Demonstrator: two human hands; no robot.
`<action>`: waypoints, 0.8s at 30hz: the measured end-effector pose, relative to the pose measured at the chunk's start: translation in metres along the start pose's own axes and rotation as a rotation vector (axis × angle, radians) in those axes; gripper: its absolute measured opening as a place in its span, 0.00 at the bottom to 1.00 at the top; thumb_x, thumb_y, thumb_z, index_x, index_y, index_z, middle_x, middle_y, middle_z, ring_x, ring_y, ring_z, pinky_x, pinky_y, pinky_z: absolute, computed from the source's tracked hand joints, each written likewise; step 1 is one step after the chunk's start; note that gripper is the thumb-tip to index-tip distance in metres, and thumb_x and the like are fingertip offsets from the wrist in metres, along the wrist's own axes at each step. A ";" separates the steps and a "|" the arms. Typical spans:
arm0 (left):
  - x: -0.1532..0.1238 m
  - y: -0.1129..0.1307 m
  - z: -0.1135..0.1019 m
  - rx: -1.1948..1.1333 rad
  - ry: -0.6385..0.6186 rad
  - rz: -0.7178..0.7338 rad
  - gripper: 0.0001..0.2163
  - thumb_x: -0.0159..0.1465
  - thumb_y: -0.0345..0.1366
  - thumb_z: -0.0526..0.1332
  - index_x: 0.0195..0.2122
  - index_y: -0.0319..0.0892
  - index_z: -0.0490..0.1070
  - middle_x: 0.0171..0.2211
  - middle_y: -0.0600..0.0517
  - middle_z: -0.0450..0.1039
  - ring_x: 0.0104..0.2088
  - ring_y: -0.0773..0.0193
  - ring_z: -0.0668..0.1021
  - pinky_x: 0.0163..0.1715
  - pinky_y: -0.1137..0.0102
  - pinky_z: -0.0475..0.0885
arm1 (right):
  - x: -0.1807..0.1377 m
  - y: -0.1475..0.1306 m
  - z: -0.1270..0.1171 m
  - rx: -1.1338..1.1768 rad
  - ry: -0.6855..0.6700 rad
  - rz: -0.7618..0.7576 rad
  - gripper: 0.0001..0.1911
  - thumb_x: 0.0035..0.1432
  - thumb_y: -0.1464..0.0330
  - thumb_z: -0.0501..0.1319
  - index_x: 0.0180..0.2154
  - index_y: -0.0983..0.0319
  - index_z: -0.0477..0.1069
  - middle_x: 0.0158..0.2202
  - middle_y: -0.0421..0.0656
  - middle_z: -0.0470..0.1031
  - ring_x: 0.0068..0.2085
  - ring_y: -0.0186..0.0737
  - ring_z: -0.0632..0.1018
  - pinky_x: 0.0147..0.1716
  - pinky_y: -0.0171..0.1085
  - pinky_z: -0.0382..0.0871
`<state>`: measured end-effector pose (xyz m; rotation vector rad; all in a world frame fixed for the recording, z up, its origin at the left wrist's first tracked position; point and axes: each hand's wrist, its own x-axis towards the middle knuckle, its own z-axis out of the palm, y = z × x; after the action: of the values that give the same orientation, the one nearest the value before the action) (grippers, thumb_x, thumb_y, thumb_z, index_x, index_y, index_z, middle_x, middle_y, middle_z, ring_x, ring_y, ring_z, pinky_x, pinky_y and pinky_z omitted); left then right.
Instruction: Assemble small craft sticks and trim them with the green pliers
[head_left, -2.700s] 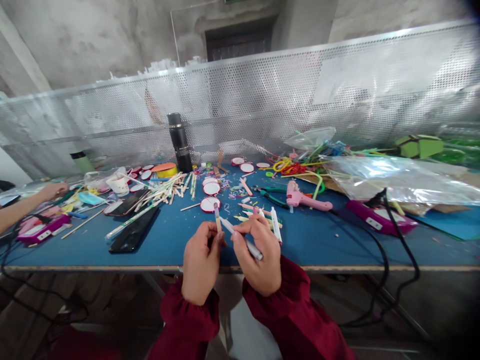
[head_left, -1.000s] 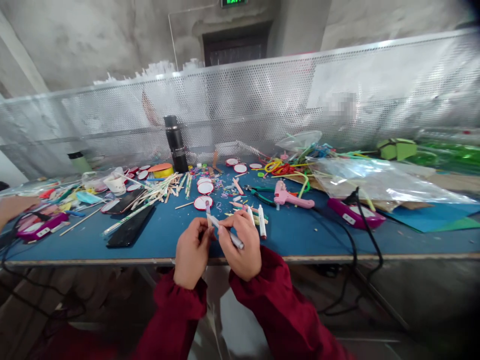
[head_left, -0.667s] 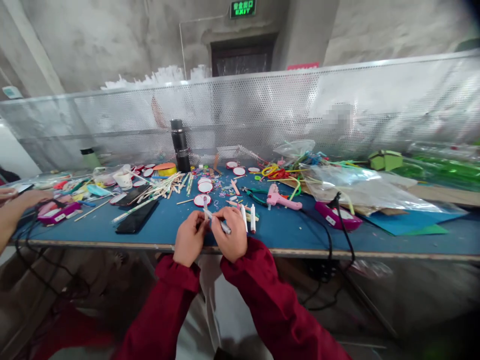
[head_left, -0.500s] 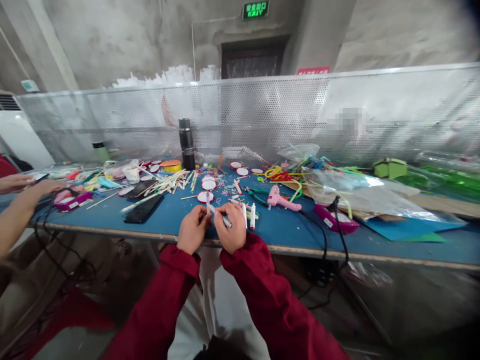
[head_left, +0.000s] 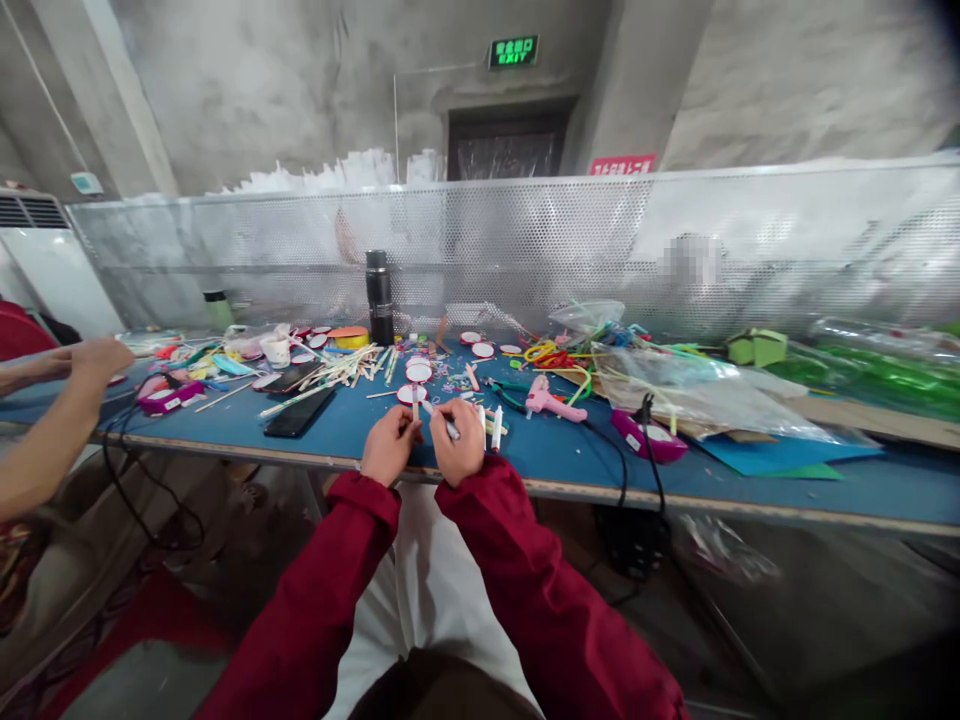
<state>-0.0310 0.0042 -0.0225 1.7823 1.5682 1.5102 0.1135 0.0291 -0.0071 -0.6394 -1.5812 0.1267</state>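
My left hand (head_left: 388, 445) pinches a small flat wooden craft stick (head_left: 415, 404), held upright just above the table's front edge. My right hand (head_left: 459, 442) is closed round a white marker pen (head_left: 451, 429), its tip end pointing at the stick; whether it touches cannot be made out. Beside my right hand lies another white marker (head_left: 497, 430) with a dark red end, with a further white pen partly hidden by my fingers. Just beyond the stick sit round white discs with red rims, such as this one (head_left: 412, 394).
A pink glue gun (head_left: 553, 400) and green-handled pliers (head_left: 508, 396) lie to the right, near a purple box (head_left: 649, 436) with cables. Left are a black phone (head_left: 300, 413), loose sticks (head_left: 352, 366) and a black bottle (head_left: 379, 300). A co-worker's hand (head_left: 101, 358) is far left.
My view has shifted slightly, so the table sits a little differently. My hands keep hold of the stick and the marker. The co-worker's hands have moved closer together at far left.
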 end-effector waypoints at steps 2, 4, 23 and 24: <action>0.000 0.000 0.000 0.013 -0.002 0.007 0.06 0.68 0.40 0.60 0.36 0.45 0.69 0.26 0.55 0.77 0.27 0.63 0.77 0.31 0.70 0.67 | 0.000 0.000 0.000 0.005 -0.014 0.000 0.08 0.65 0.70 0.58 0.31 0.57 0.68 0.28 0.38 0.74 0.33 0.39 0.73 0.41 0.41 0.64; 0.000 0.001 -0.001 0.034 0.008 0.013 0.06 0.68 0.40 0.60 0.36 0.45 0.69 0.27 0.55 0.78 0.28 0.63 0.77 0.31 0.70 0.66 | -0.001 0.000 0.000 -0.003 -0.043 -0.002 0.08 0.64 0.70 0.58 0.31 0.57 0.69 0.29 0.39 0.75 0.34 0.40 0.74 0.41 0.41 0.64; 0.002 0.001 0.000 0.092 0.027 0.008 0.06 0.68 0.39 0.59 0.35 0.45 0.69 0.26 0.55 0.78 0.27 0.63 0.77 0.31 0.70 0.66 | 0.000 -0.001 0.001 -0.049 -0.087 0.017 0.09 0.66 0.68 0.58 0.31 0.57 0.69 0.29 0.39 0.76 0.34 0.39 0.75 0.40 0.40 0.63; 0.002 0.002 0.000 0.098 0.027 0.008 0.06 0.68 0.39 0.59 0.35 0.45 0.69 0.26 0.55 0.78 0.27 0.63 0.78 0.31 0.70 0.66 | 0.000 -0.001 0.001 -0.043 -0.086 0.023 0.09 0.66 0.68 0.58 0.31 0.58 0.69 0.29 0.39 0.76 0.33 0.39 0.74 0.40 0.40 0.63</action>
<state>-0.0304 0.0054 -0.0200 1.8301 1.6771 1.4911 0.1119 0.0285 -0.0067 -0.6937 -1.6634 0.1385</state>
